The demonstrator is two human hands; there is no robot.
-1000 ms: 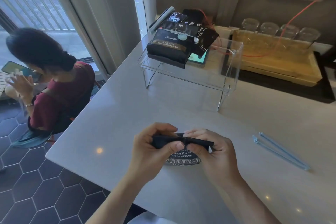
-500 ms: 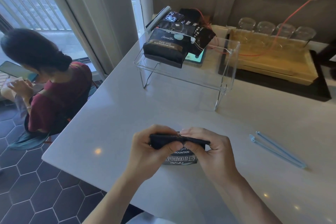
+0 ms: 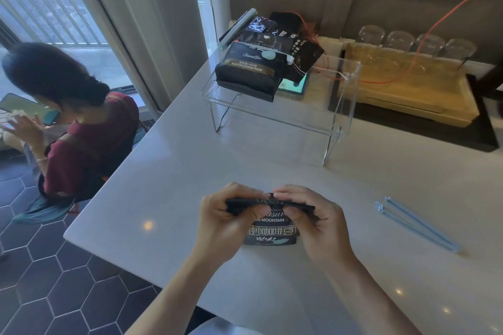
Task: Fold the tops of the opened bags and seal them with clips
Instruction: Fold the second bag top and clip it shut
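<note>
A black coffee bag with white lettering stands on the white counter near its front edge. My left hand pinches the left half of its folded-over top, and my right hand pinches the right half; the fingertips nearly meet in the middle. A light blue sealing clip lies open on the counter to the right of my hands, apart from them. Several more black coffee bags lie piled on a clear acrylic stand at the back, some with white clips across their tops.
A wooden tray with upturned glasses behind it sits at the back right on a dark mat. An orange cable runs to the wall. A person in a red top sits left of the counter's edge, by the window.
The folded top of the bag has shifted slightly in my fingers, showing more of the label below. Both hands stay in the same place.
</note>
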